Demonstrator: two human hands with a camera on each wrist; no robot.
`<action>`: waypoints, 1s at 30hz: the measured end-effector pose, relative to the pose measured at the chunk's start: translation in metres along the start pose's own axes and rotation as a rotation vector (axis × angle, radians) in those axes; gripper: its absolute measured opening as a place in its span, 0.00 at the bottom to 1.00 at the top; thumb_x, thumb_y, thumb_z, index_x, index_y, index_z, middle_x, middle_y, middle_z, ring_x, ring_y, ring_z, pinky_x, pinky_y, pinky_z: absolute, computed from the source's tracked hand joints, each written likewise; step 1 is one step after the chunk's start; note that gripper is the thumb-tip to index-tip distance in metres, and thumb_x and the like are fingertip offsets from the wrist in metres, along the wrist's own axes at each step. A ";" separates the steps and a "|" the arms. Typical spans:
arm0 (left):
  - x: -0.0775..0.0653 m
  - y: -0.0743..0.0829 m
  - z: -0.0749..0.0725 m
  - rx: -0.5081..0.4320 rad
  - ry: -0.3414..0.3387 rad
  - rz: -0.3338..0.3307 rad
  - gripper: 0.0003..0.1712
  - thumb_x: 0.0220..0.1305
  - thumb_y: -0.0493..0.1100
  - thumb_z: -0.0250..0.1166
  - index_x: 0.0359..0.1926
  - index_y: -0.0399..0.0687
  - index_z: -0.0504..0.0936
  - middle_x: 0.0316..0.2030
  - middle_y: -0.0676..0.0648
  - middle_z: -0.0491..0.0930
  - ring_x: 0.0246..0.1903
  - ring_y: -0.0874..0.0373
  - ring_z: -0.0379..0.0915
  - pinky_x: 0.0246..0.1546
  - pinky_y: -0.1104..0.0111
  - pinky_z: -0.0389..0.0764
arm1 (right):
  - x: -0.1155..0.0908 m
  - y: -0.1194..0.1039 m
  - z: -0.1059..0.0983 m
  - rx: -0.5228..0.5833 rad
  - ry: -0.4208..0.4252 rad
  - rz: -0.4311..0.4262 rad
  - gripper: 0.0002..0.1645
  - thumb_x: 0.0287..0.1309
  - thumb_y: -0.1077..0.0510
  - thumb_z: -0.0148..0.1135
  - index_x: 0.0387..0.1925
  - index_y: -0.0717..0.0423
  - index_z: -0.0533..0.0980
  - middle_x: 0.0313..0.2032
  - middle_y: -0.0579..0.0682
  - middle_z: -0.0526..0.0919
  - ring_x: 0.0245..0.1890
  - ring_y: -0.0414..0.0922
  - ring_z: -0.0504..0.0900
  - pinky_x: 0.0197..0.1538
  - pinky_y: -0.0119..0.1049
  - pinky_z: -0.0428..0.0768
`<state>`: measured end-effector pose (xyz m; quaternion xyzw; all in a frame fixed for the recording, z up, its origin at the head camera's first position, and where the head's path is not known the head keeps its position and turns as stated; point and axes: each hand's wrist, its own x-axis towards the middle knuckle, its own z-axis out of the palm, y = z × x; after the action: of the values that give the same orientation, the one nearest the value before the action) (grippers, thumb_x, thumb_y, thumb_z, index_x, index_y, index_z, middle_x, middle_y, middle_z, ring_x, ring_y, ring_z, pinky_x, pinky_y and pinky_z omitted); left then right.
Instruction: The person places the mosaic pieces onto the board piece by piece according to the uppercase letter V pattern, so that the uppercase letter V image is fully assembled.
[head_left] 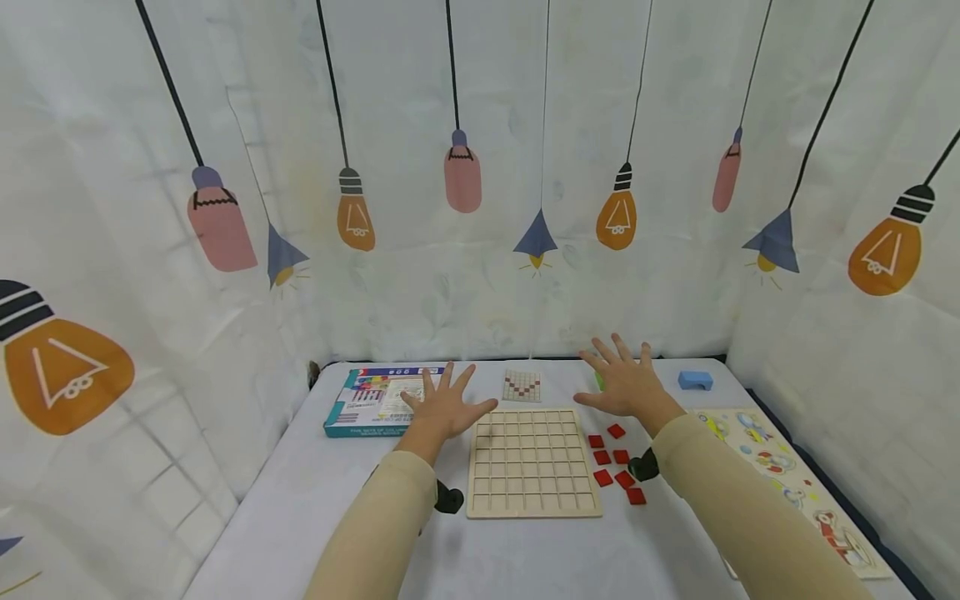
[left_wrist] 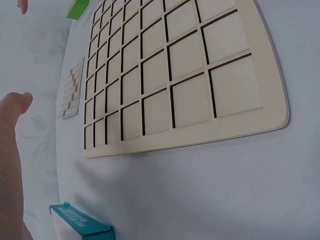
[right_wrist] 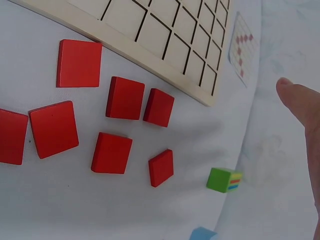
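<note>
Both hands hover over the table with fingers spread, and neither holds anything. My left hand [head_left: 444, 410] is above the table between a flat teal-edged box [head_left: 375, 404] and a wooden grid board [head_left: 534, 463] of square cells. To the board's right, my right hand [head_left: 624, 385] is raised beyond several red square tiles [head_left: 602, 457], which lie loose on the cloth. A small card [head_left: 522, 386] with a red zigzag pattern on a grid lies behind the board. In the right wrist view a green block [right_wrist: 220, 180] with coloured stripes stands near the far edge, partly hidden by the right hand in the head view.
A blue block [head_left: 695, 381] sits at the back right. Along the right side lies a board with colourful pictures [head_left: 780, 467], partly under the right sleeve. White cloth covers the table [head_left: 525, 558]. A curtain [head_left: 420, 300] with printed lamps hangs behind and at both sides.
</note>
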<state>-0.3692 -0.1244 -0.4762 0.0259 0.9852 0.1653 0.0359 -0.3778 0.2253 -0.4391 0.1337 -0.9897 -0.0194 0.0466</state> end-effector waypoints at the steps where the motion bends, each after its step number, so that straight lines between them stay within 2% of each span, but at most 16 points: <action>1: 0.000 0.000 0.000 0.001 0.004 0.001 0.57 0.68 0.87 0.53 0.90 0.77 0.50 0.92 0.46 0.38 0.89 0.25 0.21 0.76 0.11 0.30 | -0.001 0.000 0.000 0.006 -0.001 -0.002 0.58 0.68 0.18 0.59 0.88 0.39 0.60 0.90 0.56 0.53 0.90 0.69 0.45 0.81 0.89 0.43; 6: 0.001 -0.001 0.002 0.005 0.019 0.018 0.57 0.67 0.87 0.53 0.90 0.78 0.50 0.92 0.47 0.40 0.89 0.26 0.24 0.75 0.10 0.32 | -0.003 0.001 0.001 0.032 -0.001 -0.016 0.58 0.68 0.18 0.60 0.89 0.39 0.60 0.90 0.55 0.53 0.90 0.69 0.46 0.80 0.90 0.46; 10: 0.000 -0.004 0.005 0.001 0.040 0.052 0.58 0.66 0.88 0.54 0.90 0.81 0.49 0.92 0.49 0.40 0.89 0.27 0.27 0.78 0.13 0.35 | -0.005 0.001 0.006 0.086 0.015 -0.027 0.59 0.68 0.20 0.63 0.89 0.40 0.60 0.89 0.57 0.55 0.88 0.69 0.53 0.80 0.88 0.53; 14: -0.006 -0.007 0.010 -0.030 0.111 0.119 0.57 0.65 0.88 0.57 0.89 0.79 0.53 0.92 0.49 0.46 0.89 0.27 0.35 0.80 0.15 0.41 | -0.009 0.003 0.012 0.145 0.032 -0.031 0.59 0.66 0.22 0.66 0.88 0.42 0.61 0.87 0.60 0.60 0.85 0.69 0.60 0.81 0.83 0.61; 19: -0.014 -0.010 0.016 -0.084 0.180 0.198 0.54 0.68 0.82 0.61 0.89 0.75 0.58 0.90 0.47 0.52 0.89 0.28 0.40 0.81 0.17 0.46 | -0.019 0.004 0.021 0.224 0.066 -0.035 0.54 0.68 0.26 0.68 0.85 0.44 0.66 0.85 0.61 0.66 0.83 0.68 0.65 0.78 0.82 0.66; 24: -0.021 -0.008 0.020 -0.166 0.219 0.267 0.52 0.69 0.77 0.66 0.88 0.72 0.61 0.89 0.46 0.55 0.89 0.29 0.40 0.85 0.23 0.49 | -0.028 0.005 0.029 0.316 0.085 -0.017 0.50 0.69 0.28 0.69 0.83 0.46 0.70 0.82 0.59 0.71 0.80 0.65 0.70 0.77 0.81 0.69; 30: -0.031 -0.005 0.022 -0.303 0.226 0.289 0.52 0.68 0.77 0.68 0.87 0.75 0.62 0.89 0.49 0.56 0.90 0.34 0.41 0.83 0.26 0.59 | -0.033 0.006 0.039 0.432 0.079 0.028 0.45 0.71 0.32 0.70 0.81 0.46 0.72 0.81 0.60 0.72 0.80 0.65 0.70 0.76 0.77 0.74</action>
<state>-0.3370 -0.1235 -0.4968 0.1422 0.9331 0.3164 -0.0950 -0.3515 0.2414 -0.4804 0.1275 -0.9701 0.1990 0.0558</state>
